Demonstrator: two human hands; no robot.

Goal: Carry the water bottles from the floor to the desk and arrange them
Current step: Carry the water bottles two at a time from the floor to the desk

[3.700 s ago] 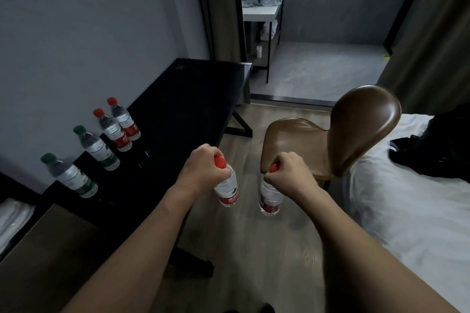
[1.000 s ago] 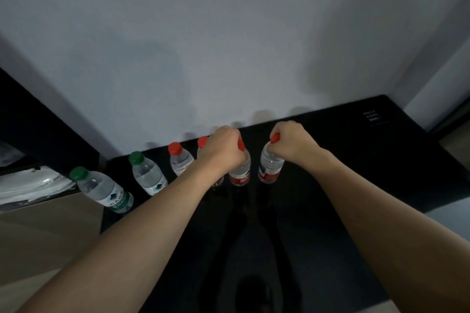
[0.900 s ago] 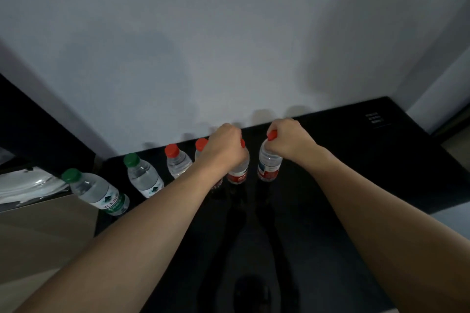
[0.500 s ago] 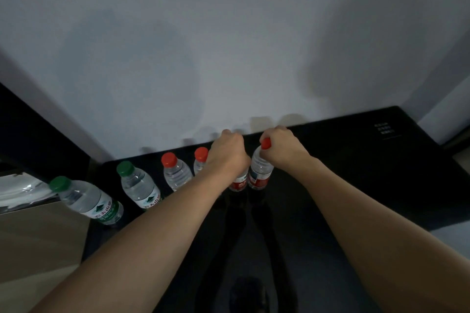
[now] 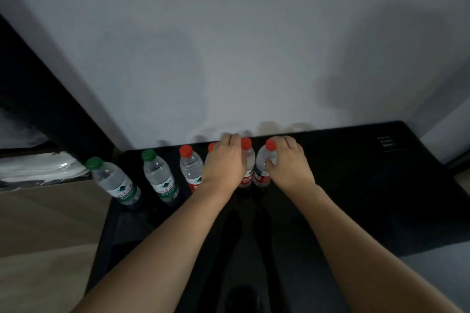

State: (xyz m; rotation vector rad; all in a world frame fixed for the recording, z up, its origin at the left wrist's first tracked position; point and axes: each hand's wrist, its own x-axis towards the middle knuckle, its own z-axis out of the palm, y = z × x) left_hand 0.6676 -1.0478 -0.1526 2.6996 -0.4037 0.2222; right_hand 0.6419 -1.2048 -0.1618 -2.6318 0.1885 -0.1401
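Plain room — black desk, grey wall

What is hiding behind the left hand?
Behind the left hand stands a clear plastic red-capped bottle on the black desk. Only its cap edge shows; its body and label are covered.

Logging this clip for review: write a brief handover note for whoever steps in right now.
Left hand grips a red-capped bottle; right hand grips the next red-capped bottle. Both bottles appear to stand at the right end of the row along the wall on the black desk.
Done: two green-capped, four red-capped bottles in the row.
Left: release both, straighten the row. Whether bottles remain on the floor is out of view.
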